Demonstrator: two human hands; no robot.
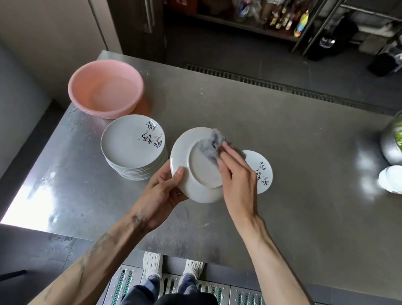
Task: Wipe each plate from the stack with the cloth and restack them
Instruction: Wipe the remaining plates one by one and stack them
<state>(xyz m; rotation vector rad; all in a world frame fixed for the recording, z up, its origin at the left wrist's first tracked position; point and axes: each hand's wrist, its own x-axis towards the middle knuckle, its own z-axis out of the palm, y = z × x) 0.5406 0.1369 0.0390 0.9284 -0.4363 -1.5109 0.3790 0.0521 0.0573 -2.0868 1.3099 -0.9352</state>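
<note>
The left hand (pixel 166 188) grips 1 upturned plate (pixel 193 171) by its rim. The right hand (pixel 237 177), held flat, presses the grey cloth (pixel 208 147) on its underside, beside the plate stack (pixel 128 144).

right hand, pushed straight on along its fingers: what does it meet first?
The right hand presses the grey cloth, bunched on the upturned plate; that comes first. Beyond the plate's rim, probably only bare steel table; depth is unclear.
</note>
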